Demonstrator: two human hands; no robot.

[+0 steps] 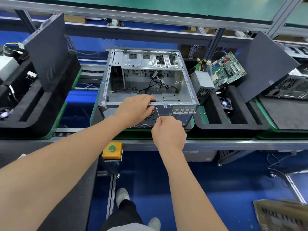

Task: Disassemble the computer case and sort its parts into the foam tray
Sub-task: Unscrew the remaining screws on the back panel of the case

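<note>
1. The left hand (133, 108) is reaching over the near rim of the computer case (176, 103). Its fingers are curling around a dark round part just inside the back wall, likely the rear fan (153, 101). The hand is hiding most of that part.
2. The screwdriver (157, 112) is pointing up and a little left. Its tip is touching the back wall just right of the left fingers, above the vent holes. I think it is working on a fan screw.
3. The right hand (168, 130) is pinching the screwdriver handle. It is sitting in front of the case and lower than the left hand, so it is the hand nearer the screw.
4. Once loose, the fan is likely coming free on the inside, so the left hand is the one to lift it. The case top is lying open, giving room to go straight up. The black cables (155, 84) behind the hand could catch.
5. The foam tray (233, 124) is sitting just beside the case on the right, holding the power supply (202, 84) and motherboard (228, 69). The way there is going over the case's right wall.
</note>
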